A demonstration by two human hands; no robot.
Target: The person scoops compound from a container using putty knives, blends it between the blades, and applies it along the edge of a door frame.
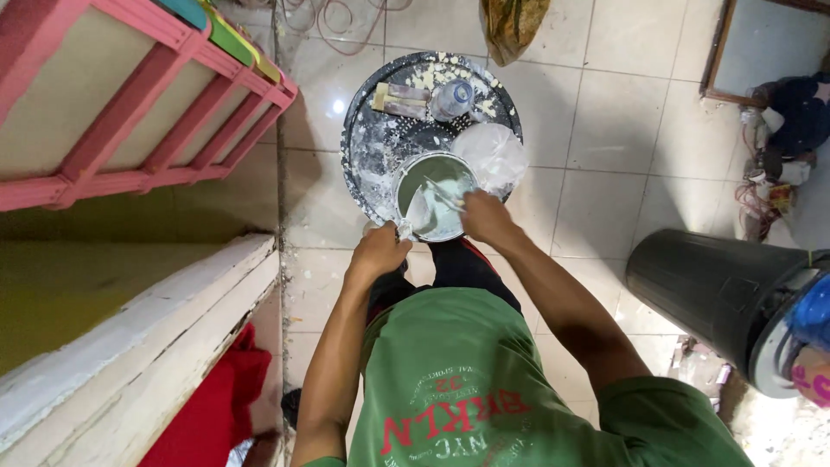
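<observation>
While left hand (379, 251) fingers clamp bowl (415, 182) rim, right hand (486, 216) fingers grip stirrer (445, 195); clear bag (493, 154) beside.

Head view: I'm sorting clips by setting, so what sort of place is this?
Probably a room being painted or repaired: a paint-spattered round lid on a tiled floor, a small can of pale paint, and loose wires.

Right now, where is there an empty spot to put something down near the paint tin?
Bare tile floor lies between the round paint-splattered tray and the black bin. The tray itself is crowded: paint tin, plastic bag, bottle and both hands, left hand, right hand.
</observation>
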